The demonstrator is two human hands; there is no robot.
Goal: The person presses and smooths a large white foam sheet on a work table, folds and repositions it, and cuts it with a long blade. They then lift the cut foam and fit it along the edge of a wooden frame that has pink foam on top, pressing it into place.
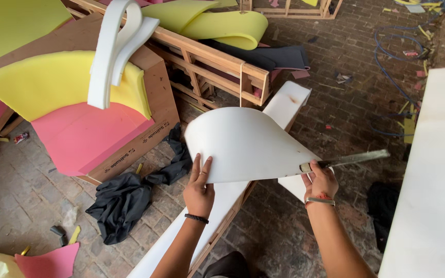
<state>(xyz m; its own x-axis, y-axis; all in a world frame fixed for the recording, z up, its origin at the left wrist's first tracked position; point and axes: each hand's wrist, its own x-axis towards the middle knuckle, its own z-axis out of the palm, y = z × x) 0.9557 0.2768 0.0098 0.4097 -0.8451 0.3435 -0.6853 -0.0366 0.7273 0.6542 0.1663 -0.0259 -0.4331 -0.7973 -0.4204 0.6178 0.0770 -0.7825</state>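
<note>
Your left hand (198, 189) lies flat with fingers spread against the near edge of a curved white foam sheet (243, 144), pressing it from below; the sheet bows upward in a rounded fan shape and narrows to a point on the right; your right hand (321, 181) is closed around the handle of a long knife (346, 160), whose blade reaches out to the right, with the handle end touching the sheet's pointed tip; the sheet sits above a long white-covered wooden frame (284, 105) that runs from near your body out toward the middle of the brick floor (336, 62); a black cloth (130, 198) lies crumpled on the floor just left of your left hand; beyond it stands a cardboard box (153, 123) carrying pink foam (86, 136) and yellow foam (47, 82), with a white foam strip (112, 51) draped over them; a large white board (433, 175) fills the right edge; blue hose (387, 56) coils on the floor far right.
</note>
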